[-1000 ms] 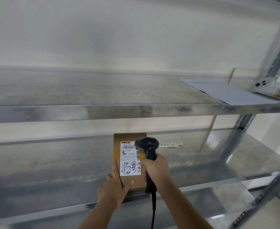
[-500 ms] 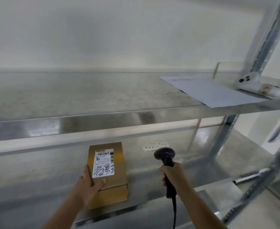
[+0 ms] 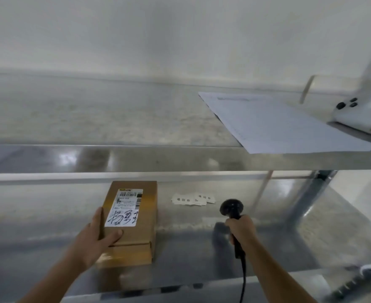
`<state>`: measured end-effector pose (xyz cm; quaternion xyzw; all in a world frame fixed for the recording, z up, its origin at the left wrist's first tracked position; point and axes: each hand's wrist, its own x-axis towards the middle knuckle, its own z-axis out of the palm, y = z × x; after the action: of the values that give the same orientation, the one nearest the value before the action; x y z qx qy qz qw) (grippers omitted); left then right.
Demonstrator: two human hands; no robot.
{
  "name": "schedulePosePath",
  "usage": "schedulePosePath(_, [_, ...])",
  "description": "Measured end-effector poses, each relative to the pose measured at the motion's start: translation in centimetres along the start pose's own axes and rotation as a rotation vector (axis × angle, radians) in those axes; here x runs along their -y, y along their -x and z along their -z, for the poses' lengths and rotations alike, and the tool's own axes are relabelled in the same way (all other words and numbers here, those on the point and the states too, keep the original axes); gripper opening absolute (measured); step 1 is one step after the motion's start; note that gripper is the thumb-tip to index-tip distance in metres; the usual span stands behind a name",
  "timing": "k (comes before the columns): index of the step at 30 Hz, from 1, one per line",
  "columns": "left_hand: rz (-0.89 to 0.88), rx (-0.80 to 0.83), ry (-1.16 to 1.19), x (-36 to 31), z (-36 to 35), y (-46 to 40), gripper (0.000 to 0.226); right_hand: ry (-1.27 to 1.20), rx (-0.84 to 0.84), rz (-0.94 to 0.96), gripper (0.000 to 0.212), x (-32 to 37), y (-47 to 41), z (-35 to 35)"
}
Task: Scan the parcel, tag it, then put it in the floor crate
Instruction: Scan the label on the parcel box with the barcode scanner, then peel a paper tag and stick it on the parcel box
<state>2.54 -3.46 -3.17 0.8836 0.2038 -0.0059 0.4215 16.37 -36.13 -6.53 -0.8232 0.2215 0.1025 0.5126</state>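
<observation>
Scanner's swung off the parcel now, way out to the right of where it was a second ago.

Left hand (image 3: 94,241) is flat on the brown cardboard parcel (image 3: 134,226), fingers spread narrow along its left edge and thumb pressing the top just under the white shipping label (image 3: 125,208) with the black scribble. The parcel sits on the lower metal shelf (image 3: 38,217), resting on it and not lifted. Right hand (image 3: 242,229) is wrapped tight round the handle of the black barcode scanner (image 3: 231,208), head sticking up past the knuckles, cord dropping below the wrist. Small white tags (image 3: 192,199) lie just beyond the fingers, between the two hands. Up past both hands, the upper shelf (image 3: 136,158) has a sheet of paper (image 3: 278,125) and a white device (image 3: 355,112).
</observation>
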Motion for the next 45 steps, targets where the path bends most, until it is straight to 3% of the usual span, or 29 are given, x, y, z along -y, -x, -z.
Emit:
schedulePosePath(5, [0.034,-0.07,-0.081,-0.1,-0.5,0.3,0.102,0.086,-0.074,0.024,0.023,-2.3,-4.2,2.0])
schedulePosePath(11, [0.022,-0.129,-0.141,-0.5,-1.0,0.3,0.099,0.087,-0.032,0.048,0.035,-2.8,-5.8,2.2])
schedulePosePath(19, [0.038,-0.154,-0.193,-0.6,-1.6,-0.3,0.099,0.255,-0.069,0.109,0.033,-3.4,-6.6,2.0])
schedulePosePath(23, [0.05,-0.151,-0.197,-0.3,-1.8,-0.5,0.099,0.408,-0.211,0.087,0.065,-2.4,-5.7,1.6])
schedulePosePath(25, [0.05,-0.158,-0.193,-0.6,-2.0,-0.4,0.098,0.507,-0.337,0.188,0.077,-1.1,-4.7,1.2])
schedulePosePath(28, [0.028,-0.173,-0.18,-0.8,-2.3,-0.4,0.09,0.582,-0.413,0.466,0.072,0.8,-4.5,0.0])
schedulePosePath(30, [0.017,-0.164,-0.177,-0.8,-2.2,-0.5,0.095,0.665,-0.29,0.646,0.058,1.8,-4.8,-1.5])
schedulePosePath(32, [0.005,-0.155,-0.183,-0.6,-2.2,-0.6,0.1,0.726,-0.064,0.769,0.046,2.5,-5.1,-3.5])
schedulePosePath(35, [0.0,-0.154,-0.206,-0.2,-2.3,-0.8,0.101,0.844,0.164,0.855,0.044,2.8,-5.4,-6.4])
schedulePosePath(39, [-0.014,-0.159,-0.213,0.4,-2.3,-1.3,0.102,0.994,0.196,0.932,0.044,2.4,-6.5,-9.7])
schedulePosePath(45, [-0.055,-0.155,-0.222,0.9,-2.1,-1.5,0.104,1.163,0.028,0.975,0.037,2.7,-7.5,-12.2])
